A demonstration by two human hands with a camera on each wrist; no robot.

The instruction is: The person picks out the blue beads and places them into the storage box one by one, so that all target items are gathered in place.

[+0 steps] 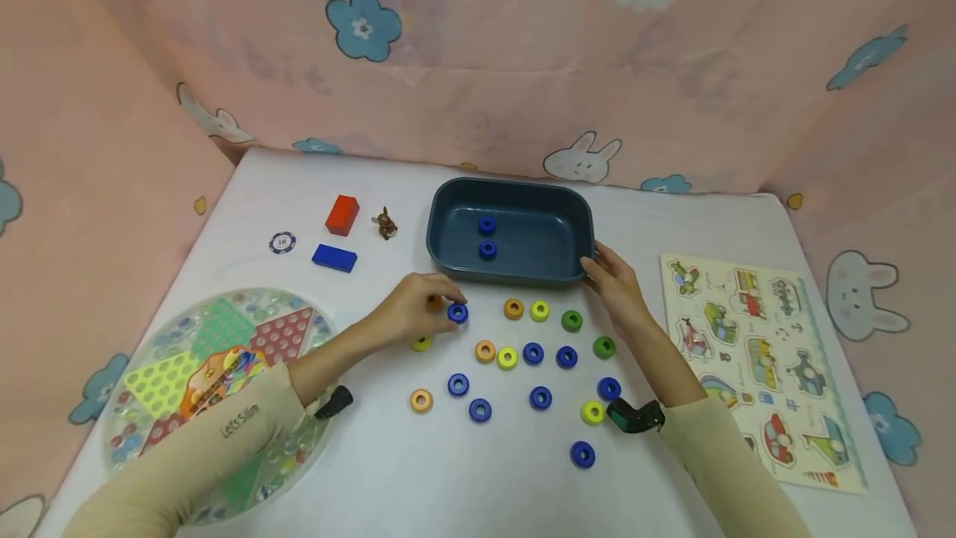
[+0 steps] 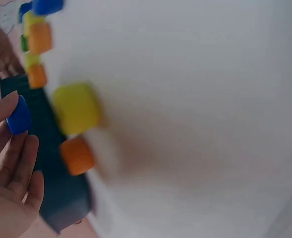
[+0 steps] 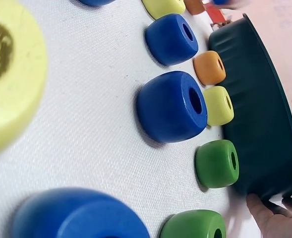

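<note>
My left hand (image 1: pixel 412 307) pinches a blue ring-shaped bead (image 2: pixel 20 116) between thumb and fingertips, just in front of a dark teal tub (image 1: pixel 508 276). Under that hand, an orange bead (image 2: pixel 78 155) and a yellow bead (image 2: pixel 77 108) are partly hidden in the head view. My right hand (image 1: pixel 618 287) grips the tub's near right corner, thumb over the rim and fingers along the outside. Two blue beads (image 1: pixel 487 227) lie inside the tub. Several blue, yellow, orange and green beads (image 3: pixel 216 163) are scattered on the table in front of it.
On the left lies a round Chinese checkers board (image 1: pixel 166 376), partly under my left forearm. Behind it are a red block (image 1: pixel 342 215), a blue block (image 1: pixel 334 258), a poker chip (image 1: pixel 282 242) and a small brown animal figure (image 1: pixel 385 224). A vehicle picture board (image 1: pixel 735 339) lies right.
</note>
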